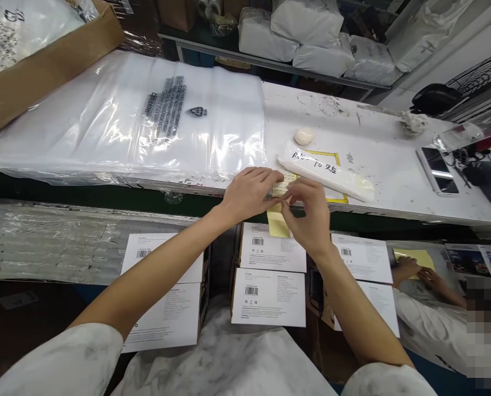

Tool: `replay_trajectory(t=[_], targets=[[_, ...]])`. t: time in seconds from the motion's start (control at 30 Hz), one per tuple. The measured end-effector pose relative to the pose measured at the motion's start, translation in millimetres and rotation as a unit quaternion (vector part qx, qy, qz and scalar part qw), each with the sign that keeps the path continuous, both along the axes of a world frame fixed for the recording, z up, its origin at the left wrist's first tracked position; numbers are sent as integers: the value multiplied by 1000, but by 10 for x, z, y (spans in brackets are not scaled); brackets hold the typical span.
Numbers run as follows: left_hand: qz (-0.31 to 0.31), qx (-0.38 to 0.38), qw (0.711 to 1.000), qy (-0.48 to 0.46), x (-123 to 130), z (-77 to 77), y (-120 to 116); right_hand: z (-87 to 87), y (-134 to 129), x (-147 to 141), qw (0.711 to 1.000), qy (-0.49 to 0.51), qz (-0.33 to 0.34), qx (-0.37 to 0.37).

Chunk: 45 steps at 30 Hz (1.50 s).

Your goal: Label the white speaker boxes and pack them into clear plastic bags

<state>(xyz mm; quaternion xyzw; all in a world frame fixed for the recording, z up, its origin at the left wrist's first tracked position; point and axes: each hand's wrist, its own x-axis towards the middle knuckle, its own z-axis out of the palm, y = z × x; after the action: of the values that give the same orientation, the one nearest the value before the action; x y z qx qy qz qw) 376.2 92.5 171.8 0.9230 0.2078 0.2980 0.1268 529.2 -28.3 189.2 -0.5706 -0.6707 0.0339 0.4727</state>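
Note:
A yellow sheet of small labels (pixel 279 224) hangs over the front edge of the white bench, its upper part lying on the bench top. My left hand (pixel 251 192) grips the sheet's left side at that edge, fingers bent over it. Thumb and forefinger of my right hand (pixel 311 214) pinch at the sheet's right side; whether a single label is between them is too small to see. Below are white printed boxes, including an upper middle box (pixel 270 256) and a lower middle box (pixel 270 300). Just beyond the hands lies a white plastic roll with handwriting (pixel 327 170).
Clear plastic bags (pixel 220 121) are stacked on the bench, left of a cardboard carton (pixel 55 71). A cream round lump (pixel 303 136) and a phone (pixel 438 170) rest on the bench. At right, a co-worker's hands (pixel 420 272) hold a yellow sheet. More white boxes (pixel 363 258) flank the middle ones.

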Motion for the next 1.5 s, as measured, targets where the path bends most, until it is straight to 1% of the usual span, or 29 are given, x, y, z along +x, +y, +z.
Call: replay_trajectory(t=[0.03, 0.1, 0.17, 0.2, 0.27, 0.37, 0.43, 0.5, 0.57, 0.67, 0.77, 0.83, 0.93, 1.07, 1.17, 1.23, 1.5], targets=[[-11, 9, 1000, 5, -4, 11, 2, 45, -85, -15, 998, 60, -6, -7], [-25, 18, 999, 14, -4, 28, 2, 105, -306, -54, 984, 174, -12, -26], [-23, 9, 999, 21, 13, 33, -5, 84, -560, -99, 968, 243, -5, -66], [-16, 0, 1000, 25, 27, 31, -10, 37, -682, -123, 961, 259, 0, -94], [5, -17, 999, 33, 64, 19, -16, -116, -886, -165, 952, 266, 10, -152], [32, -40, 998, 35, 115, -6, -12, -387, -1031, -199, 950, 219, 24, -220], [32, -46, 998, 39, 131, -16, -1, -514, -1018, -201, 957, 148, 37, -247], [26, -42, 998, 45, 132, -13, 12, -571, -954, -196, 963, 68, 56, -254], [20, -35, 998, 53, 127, 3, 24, -572, -884, -194, 965, 12, 79, -249], [21, -32, 995, 88, 130, 47, 35, -534, -825, -202, 965, -27, 93, -243], [32, -17, 990, 140, 146, 86, 34, -517, -820, -209, 967, -37, 92, -235], [40, -2, 987, 156, 151, 96, 24, -530, -830, -210, 970, -43, 89, -223], [55, 6, 987, 150, 130, 84, -3, -566, -855, -223, 971, -54, 82, -216], [52, 4, 991, 126, 74, 65, -28, -586, -905, -282, 964, -53, 64, -253], [49, 5, 989, 138, 50, 65, -32, -585, -934, -331, 960, -33, 40, -276], [57, 11, 987, 150, 50, 62, -33, -587, -942, -354, 960, -25, 30, -278], [49, 7, 988, 148, 61, 1, -15, -622, -935, -358, 959, 4, 26, -284]])
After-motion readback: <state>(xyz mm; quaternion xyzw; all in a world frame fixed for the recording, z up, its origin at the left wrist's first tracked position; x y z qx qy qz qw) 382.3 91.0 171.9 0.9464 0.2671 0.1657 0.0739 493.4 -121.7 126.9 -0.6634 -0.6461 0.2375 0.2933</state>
